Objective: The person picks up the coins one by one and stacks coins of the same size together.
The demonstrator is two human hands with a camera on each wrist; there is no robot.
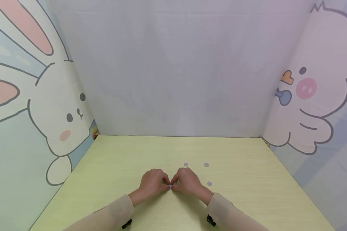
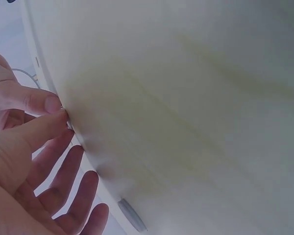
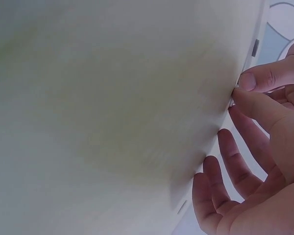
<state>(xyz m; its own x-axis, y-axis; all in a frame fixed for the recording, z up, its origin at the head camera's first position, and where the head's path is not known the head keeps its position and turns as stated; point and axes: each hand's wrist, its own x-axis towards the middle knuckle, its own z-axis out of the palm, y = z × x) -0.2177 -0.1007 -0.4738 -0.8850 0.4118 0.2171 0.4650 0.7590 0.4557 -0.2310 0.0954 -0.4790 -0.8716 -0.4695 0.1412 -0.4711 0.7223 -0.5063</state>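
At the near middle of the table, my left hand (image 1: 154, 181) and right hand (image 1: 187, 181) meet fingertip to fingertip. Between them they pinch a small pale flat piece (image 1: 170, 186), mostly covered by thumbs and forefingers, so its full shape cannot be told. In the left wrist view, the left hand's (image 2: 19, 161) other fingers fan out with their tips at the tabletop. The right hand's (image 3: 279, 161) other fingers are loosely bent along the surface in the right wrist view. Small grey discs (image 1: 186, 164) lie flat just beyond the right hand.
Another grey disc (image 1: 206, 165) lies farther right, and a third disc (image 1: 209, 183) is beside the right wrist. The pale wooden table (image 1: 118, 154) ends at a plain back curtain (image 1: 179, 73). Cartoon-printed curtains (image 1: 321, 106) hang on both sides.
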